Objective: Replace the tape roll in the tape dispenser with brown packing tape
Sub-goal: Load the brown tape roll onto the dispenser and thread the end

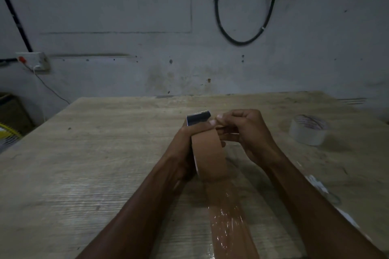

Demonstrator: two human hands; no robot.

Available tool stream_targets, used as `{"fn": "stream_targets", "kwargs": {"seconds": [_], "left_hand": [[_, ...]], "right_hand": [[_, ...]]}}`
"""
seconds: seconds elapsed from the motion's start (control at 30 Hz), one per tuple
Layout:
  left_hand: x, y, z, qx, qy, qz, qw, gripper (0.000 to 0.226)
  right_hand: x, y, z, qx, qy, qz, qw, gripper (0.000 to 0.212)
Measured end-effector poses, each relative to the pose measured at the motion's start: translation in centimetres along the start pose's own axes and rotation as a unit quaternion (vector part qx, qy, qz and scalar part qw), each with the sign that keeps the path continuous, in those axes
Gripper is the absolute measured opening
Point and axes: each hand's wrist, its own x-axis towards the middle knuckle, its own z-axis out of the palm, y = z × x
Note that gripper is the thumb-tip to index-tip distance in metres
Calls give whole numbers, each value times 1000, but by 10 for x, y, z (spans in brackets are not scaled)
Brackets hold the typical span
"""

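A roll of brown packing tape stands on edge in the tape dispenser, whose dark toothed blade end pokes up behind the roll. My left hand grips the dispenser and roll from the left side. Just right of the blade, my right hand pinches the free end of the brown tape between thumb and fingers. Most of the dispenser's body is hidden by the roll and my hands. A clear tape roll lies flat on the table to the right.
The wooden table has a strip of shiny brown tape stuck along it below my hands, and white scraps near its right edge. A grey wall with a black cable loop and a socket box stands behind.
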Motion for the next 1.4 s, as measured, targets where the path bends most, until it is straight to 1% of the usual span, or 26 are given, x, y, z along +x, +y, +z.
{"fn": "stream_targets", "kwargs": {"seconds": [0.07,0.2,0.3,0.4,0.5,0.6,0.7,0.87,1.0,1.1,1.3,1.4], "left_hand": [[-1,2,0,5,3,-1,1000,69],[0,2,3,10,3,7,1000,53],[3,2,3,25,21,13,999,62],[4,1,2,16,24,12,1000,63],[4,1,2,18,20,22,999,64],[2,1,4,12,17,27,999,59],[2,1,3,1,24,31,999,64],[7,1,0,16,44,52,998,80],[5,0,-1,19,40,52,998,75],[4,0,-1,23,35,50,998,67],[5,-1,-3,47,28,59,997,57],[5,-1,-4,58,18,55,997,60]], "right_hand": [[1,-2,-1,14,-16,24,999,17],[3,-4,-4,27,-33,62,997,19],[3,-5,-6,3,-48,62,997,27],[3,-11,-8,-3,-48,62,997,37],[4,-14,-7,-63,-42,38,996,39],[5,-13,-4,-114,-24,-3,993,31],[6,-10,-7,-119,-12,-5,993,23],[3,1,-8,-108,-13,-7,994,22],[6,1,-5,-112,-16,-20,993,22],[7,1,-4,-130,-17,-37,991,21],[12,4,-5,-234,13,-104,967,19],[13,4,-4,-298,27,-147,943,13]]}}
